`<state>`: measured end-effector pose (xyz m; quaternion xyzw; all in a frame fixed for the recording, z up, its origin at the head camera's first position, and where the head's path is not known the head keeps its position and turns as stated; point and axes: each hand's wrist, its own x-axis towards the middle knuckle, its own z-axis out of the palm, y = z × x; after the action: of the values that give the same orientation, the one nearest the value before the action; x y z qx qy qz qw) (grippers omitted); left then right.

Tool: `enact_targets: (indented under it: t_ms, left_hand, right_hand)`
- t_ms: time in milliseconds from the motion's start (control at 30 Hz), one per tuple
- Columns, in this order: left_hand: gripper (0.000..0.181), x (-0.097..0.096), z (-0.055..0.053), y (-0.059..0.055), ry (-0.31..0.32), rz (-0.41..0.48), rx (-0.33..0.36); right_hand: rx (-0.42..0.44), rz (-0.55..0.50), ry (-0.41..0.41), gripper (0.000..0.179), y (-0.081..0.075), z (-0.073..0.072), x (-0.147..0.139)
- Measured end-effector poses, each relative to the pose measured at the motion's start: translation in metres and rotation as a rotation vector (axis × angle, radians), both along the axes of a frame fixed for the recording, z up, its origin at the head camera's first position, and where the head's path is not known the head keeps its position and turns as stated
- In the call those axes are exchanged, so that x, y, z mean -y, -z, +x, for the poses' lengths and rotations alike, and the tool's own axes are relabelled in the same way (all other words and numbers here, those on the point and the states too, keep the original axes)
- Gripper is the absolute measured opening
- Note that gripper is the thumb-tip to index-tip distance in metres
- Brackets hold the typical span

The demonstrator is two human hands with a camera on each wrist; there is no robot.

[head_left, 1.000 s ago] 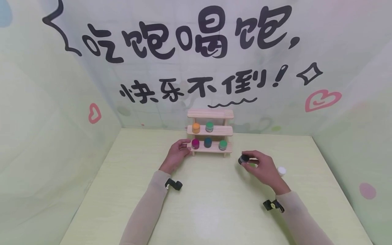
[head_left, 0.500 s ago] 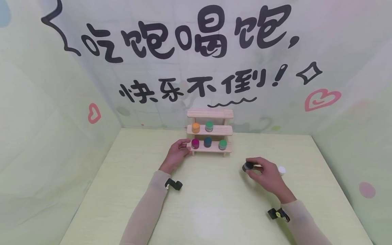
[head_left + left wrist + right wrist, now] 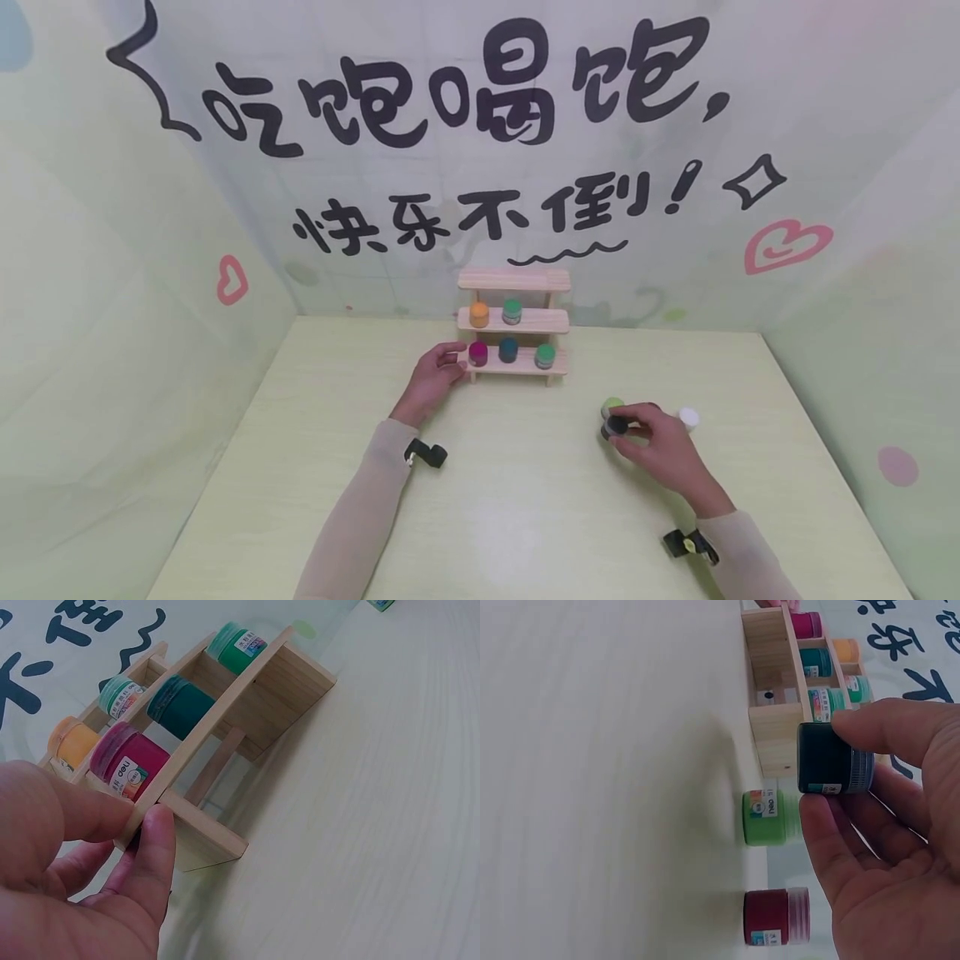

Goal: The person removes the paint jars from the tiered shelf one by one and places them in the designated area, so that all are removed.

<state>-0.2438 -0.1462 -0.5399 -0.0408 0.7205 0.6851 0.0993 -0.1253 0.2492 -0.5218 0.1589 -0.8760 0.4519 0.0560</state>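
Observation:
My right hand (image 3: pixel 667 450) pinches a dark, near-black paint jar (image 3: pixel 825 759) between thumb and fingers, above the tabletop. Close behind that jar in the head view is a light green paint jar (image 3: pixel 612 405). A dark red paint jar (image 3: pixel 766 917) stands past it, mostly hidden by the hand in the head view. My left hand (image 3: pixel 433 379) pinches the left end of the lowest step of a small wooden three-tier stand (image 3: pixel 202 754). On that step sit a magenta jar (image 3: pixel 478 353), a dark teal jar (image 3: pixel 508 350) and a green jar (image 3: pixel 545 357).
An orange jar (image 3: pixel 479 314) and another green jar (image 3: pixel 512 312) sit on the middle step; the top step (image 3: pixel 514 280) is bare. A white-lidded jar (image 3: pixel 688 418) stands right of my right hand. A printed cloth backdrop (image 3: pixel 375 283) rises behind the table (image 3: pixel 480 508).
My right hand has moved right and nearer to me, carrying the dark jar, so the light green jar shows more fully. My left hand has stayed on the stand.

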Motion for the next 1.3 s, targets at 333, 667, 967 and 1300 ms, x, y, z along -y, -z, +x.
enact_targets:
  t_ms: [333, 667, 967, 1300]
  left_hand:
    - [0.041, -0.001, -0.001, 0.000, -0.003, 0.001, 0.008]
    - [0.041, -0.002, -0.001, 0.001, -0.012, -0.001, 0.004]
    - [0.040, -0.003, 0.000, 0.001, -0.003, 0.012, 0.012]
    - [0.040, -0.001, 0.000, 0.001, -0.010, -0.001, 0.021]
  right_hand:
    - [0.077, 0.035, 0.027, 0.042, 0.007, 0.008, -0.010]
    - [0.081, 0.061, 0.031, 0.040, 0.015, 0.012, -0.013]
    - [0.134, 0.092, 0.062, 0.045, 0.013, 0.012, -0.015]
    - [0.092, 0.085, 0.063, 0.040, 0.003, 0.009, -0.018]
